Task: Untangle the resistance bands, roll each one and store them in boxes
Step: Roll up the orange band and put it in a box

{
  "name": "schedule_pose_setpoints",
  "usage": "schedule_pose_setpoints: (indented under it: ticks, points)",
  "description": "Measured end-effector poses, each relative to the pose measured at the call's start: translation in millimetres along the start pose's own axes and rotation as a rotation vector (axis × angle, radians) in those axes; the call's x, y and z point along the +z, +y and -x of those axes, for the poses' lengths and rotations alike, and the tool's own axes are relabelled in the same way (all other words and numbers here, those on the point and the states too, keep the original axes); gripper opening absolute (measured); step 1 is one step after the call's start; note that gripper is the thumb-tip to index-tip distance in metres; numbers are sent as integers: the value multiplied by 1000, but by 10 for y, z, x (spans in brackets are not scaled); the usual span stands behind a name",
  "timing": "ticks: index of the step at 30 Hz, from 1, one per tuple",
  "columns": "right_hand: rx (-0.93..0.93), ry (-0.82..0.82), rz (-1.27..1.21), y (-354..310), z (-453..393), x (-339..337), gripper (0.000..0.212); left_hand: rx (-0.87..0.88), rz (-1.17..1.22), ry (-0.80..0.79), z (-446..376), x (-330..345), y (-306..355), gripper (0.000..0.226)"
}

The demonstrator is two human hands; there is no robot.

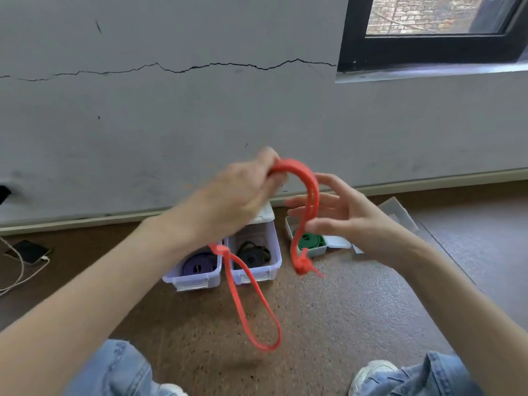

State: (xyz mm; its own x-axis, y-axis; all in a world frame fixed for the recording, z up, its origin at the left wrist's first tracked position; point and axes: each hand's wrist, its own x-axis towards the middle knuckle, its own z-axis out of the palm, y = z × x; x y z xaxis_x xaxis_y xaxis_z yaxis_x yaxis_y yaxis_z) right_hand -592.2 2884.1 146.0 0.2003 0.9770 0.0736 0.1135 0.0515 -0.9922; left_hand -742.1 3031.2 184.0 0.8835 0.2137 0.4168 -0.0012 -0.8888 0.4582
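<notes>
My left hand [240, 192] grips the top of a red resistance band [310, 187], held up in the air. The band arches over to my right hand [334, 212], whose straight, spread fingers touch it. One knot [303, 265] hangs below my right hand, another sits under my left wrist, and a long loop [251, 307] dangles toward the floor. On the floor behind stand three clear boxes: one [197, 278] holds a rolled purple band [198, 265], one [255, 274] holds a black band [254, 254], and one [317, 250] holds a green band [310, 241].
A grey cracked wall rises just behind the boxes, with a window at the upper right. Loose box lids [398, 212] lie to the right of the green band's box. A phone [30, 251] with a white cable lies on the floor at the left. My knees in jeans frame the bottom.
</notes>
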Motion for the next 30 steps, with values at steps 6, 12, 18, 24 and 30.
schedule_pose_setpoints:
  ticks: [6, 12, 18, 24, 30]
  points:
    - [-69, 137, 265, -5, -71, 160, 12, -143, -94, -138, 253, 384, -107, 13]
    - [-153, 216, 12, 6, -64, 176, 14, -400, 167, -140, 660, 1108, -332, 15]
    - [-159, 262, -50, 47, -51, -73, 14, -450, 79, -56, 794, 894, -648, 17]
    - [155, 30, 400, 233, -41, -136, 13, -108, 62, 344, 326, 7, -346, 23]
    - [298, -181, 256, 312, -13, 74, 36, -40, -426, -6, 355, 301, -152, 29]
